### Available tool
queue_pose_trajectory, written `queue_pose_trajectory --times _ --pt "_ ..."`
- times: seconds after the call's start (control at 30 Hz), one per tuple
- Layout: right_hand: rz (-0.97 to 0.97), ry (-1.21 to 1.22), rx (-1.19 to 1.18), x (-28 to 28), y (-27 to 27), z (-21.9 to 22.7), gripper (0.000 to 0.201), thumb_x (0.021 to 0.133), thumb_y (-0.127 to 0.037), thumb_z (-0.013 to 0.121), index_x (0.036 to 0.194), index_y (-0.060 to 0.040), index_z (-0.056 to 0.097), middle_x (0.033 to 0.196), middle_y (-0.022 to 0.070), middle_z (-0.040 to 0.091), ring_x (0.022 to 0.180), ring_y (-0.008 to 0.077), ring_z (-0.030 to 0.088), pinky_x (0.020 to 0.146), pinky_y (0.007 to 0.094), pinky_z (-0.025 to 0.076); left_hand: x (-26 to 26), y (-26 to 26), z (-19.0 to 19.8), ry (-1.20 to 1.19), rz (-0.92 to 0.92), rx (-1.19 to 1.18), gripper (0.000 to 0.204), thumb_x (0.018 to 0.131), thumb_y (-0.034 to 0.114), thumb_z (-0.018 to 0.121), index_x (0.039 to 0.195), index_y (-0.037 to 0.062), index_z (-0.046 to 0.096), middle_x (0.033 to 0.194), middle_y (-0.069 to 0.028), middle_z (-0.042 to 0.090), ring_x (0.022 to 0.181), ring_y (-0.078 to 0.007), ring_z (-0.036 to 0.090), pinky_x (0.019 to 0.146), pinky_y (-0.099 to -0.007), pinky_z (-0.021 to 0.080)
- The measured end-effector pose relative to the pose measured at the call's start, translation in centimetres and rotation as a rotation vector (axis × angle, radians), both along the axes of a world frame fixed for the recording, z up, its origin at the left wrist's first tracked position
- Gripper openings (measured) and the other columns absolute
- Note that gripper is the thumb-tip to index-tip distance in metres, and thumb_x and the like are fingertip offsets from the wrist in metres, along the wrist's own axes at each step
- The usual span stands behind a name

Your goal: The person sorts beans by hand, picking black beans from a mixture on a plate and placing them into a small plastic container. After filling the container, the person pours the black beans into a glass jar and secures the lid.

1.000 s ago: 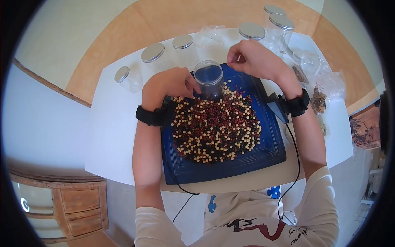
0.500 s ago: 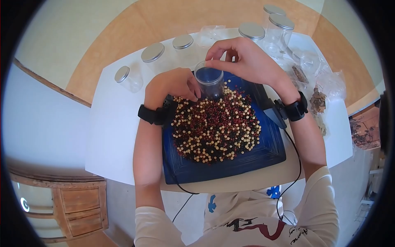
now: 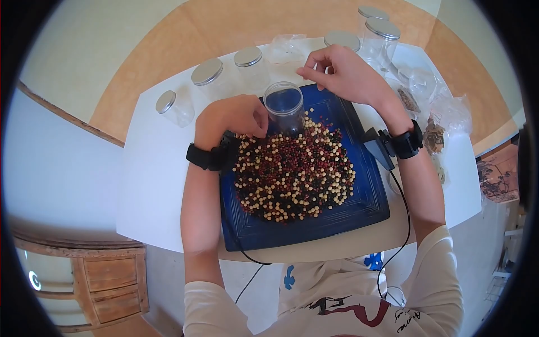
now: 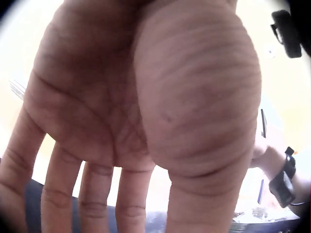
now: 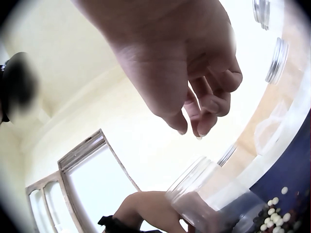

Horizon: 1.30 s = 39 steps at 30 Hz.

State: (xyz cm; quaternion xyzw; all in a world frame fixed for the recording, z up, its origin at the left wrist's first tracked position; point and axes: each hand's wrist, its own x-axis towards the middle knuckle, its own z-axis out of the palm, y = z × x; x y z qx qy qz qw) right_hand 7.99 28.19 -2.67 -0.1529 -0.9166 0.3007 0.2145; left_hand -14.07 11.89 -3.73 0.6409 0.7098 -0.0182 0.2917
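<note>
A clear, lidless jar [image 3: 285,106] stands upright at the back of the blue tray [image 3: 365,208], behind a heap of cream, dark red and black beads [image 3: 295,177]. My left hand [image 3: 231,119] is beside the jar's left side, fingers pointing down at the heap's edge; whether they touch beads is hidden. In the left wrist view the left hand [image 4: 131,97] has its fingers extended. My right hand [image 3: 351,76] hovers right of and above the jar, its fingers loosely bent. Nothing shows between the right hand's fingertips in the right wrist view, where the jar [image 5: 214,199] is below them.
Lidded clear jars stand along the table's back, at left [image 3: 175,108], centre [image 3: 251,66] and right [image 3: 380,48]. Clear plastic bags [image 3: 449,112] lie on the right, one with brown pieces [image 3: 434,136]. A black cable [image 3: 405,208] hangs from the right wrist device.
My right hand moved left to the jar's rim, then back up and right, away from it. My left hand shifted only slightly beside the jar.
</note>
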Motion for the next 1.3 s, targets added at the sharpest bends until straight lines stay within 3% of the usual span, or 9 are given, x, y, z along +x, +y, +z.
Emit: queue_pose_trajectory --times 0.33,0.37,0.43,0.73,0.87,0.93,1.03,1.13,1.3 --pt "0.326 -0.558 0.112 1.3 0.4 -1.2 0.016 0.088 -0.016 0.079 0.100 -0.0073 0.083 0.085 0.0074 0.080 0.079 0.0195 0.076 0.072 0.0338 0.057 -0.2 -1.9 4.5 -0.149 0.157 0.420 0.014 0.084 0.012 0.078 0.095 0.0028 0.076 0.087 -0.0053 0.078 0.075 -0.0172 0.072 0.070 -0.0307 0.056" --pt "0.326 -0.559 0.112 1.3 0.3 -1.1 0.016 0.088 -0.016 0.079 0.100 -0.0073 0.083 0.085 0.0074 0.080 0.079 0.0195 0.076 0.072 0.0338 0.057 0.1 -2.2 4.9 -0.149 0.157 0.419 0.014 0.084 0.012 0.078 0.095 0.0028 0.076 0.087 -0.0053 0.078 0.075 -0.0172 0.072 0.070 -0.0307 0.056" --pt "0.309 -0.586 0.078 1.5 0.1 -1.0 0.015 0.084 -0.014 0.082 0.097 -0.0076 0.084 0.087 0.0063 0.081 0.082 0.0203 0.077 0.075 0.0342 0.058 0.9 -2.4 5.4 -0.113 0.130 0.708 0.013 0.087 0.013 0.079 0.094 0.0033 0.075 0.089 -0.0047 0.077 0.076 -0.0164 0.072 0.072 -0.0302 0.057" --pt "0.327 -0.583 0.047 1.3 -0.1 -1.4 0.014 0.081 -0.012 0.084 0.094 -0.0073 0.084 0.089 0.0080 0.082 0.083 0.0205 0.079 0.074 0.0334 0.059 2.3 -1.8 5.4 -0.090 0.074 0.833 0.018 0.094 0.016 0.081 0.107 0.0047 0.075 0.098 -0.0043 0.078 0.080 -0.0141 0.072 0.071 -0.0278 0.055" --pt "0.345 -0.599 0.069 1.0 -0.2 -1.9 0.016 0.080 -0.013 0.085 0.095 -0.0072 0.084 0.088 0.0080 0.082 0.083 0.0210 0.079 0.073 0.0335 0.059 1.1 -1.8 4.8 -0.041 0.127 0.754 0.017 0.094 0.016 0.079 0.106 0.0045 0.077 0.096 -0.0062 0.078 0.080 -0.0155 0.071 0.073 -0.0290 0.056" --pt "0.354 -0.604 0.061 0.9 -0.3 -2.0 0.017 0.079 -0.013 0.085 0.095 -0.0074 0.084 0.087 0.0083 0.082 0.082 0.0215 0.079 0.072 0.0336 0.059 0.4 -1.8 3.8 0.020 0.122 0.632 0.014 0.087 0.014 0.080 0.100 0.0061 0.079 0.091 -0.0070 0.079 0.080 -0.0240 0.073 0.074 -0.0354 0.057" --pt "0.354 -0.607 0.081 0.9 -0.5 -1.8 0.017 0.078 -0.012 0.086 0.095 -0.0076 0.084 0.086 0.0086 0.082 0.081 0.0220 0.078 0.072 0.0343 0.058 0.1 -1.6 2.7 0.020 0.048 0.383 0.017 0.089 0.014 0.080 0.101 0.0029 0.081 0.092 -0.0075 0.079 0.081 -0.0185 0.073 0.074 -0.0322 0.057" --pt "0.368 -0.595 0.074 1.0 -0.3 -2.0 0.018 0.077 -0.013 0.086 0.095 -0.0076 0.084 0.085 0.0093 0.081 0.080 0.0232 0.078 0.071 0.0353 0.058 0.3 -1.0 2.0 0.007 -0.021 0.218 0.019 0.086 0.015 0.083 0.103 0.0053 0.083 0.092 -0.0069 0.080 0.083 -0.0198 0.074 0.075 -0.0332 0.057" --pt "0.369 -0.609 0.080 1.0 -0.5 -2.0 0.020 0.076 -0.016 0.086 0.094 -0.0077 0.084 0.085 0.0101 0.081 0.080 0.0251 0.078 0.071 0.0363 0.058 -0.1 -0.3 0.8 -0.010 -0.039 0.122 0.020 0.083 0.015 0.086 0.102 0.0076 0.085 0.095 -0.0051 0.082 0.084 -0.0194 0.075 0.075 -0.0329 0.056"
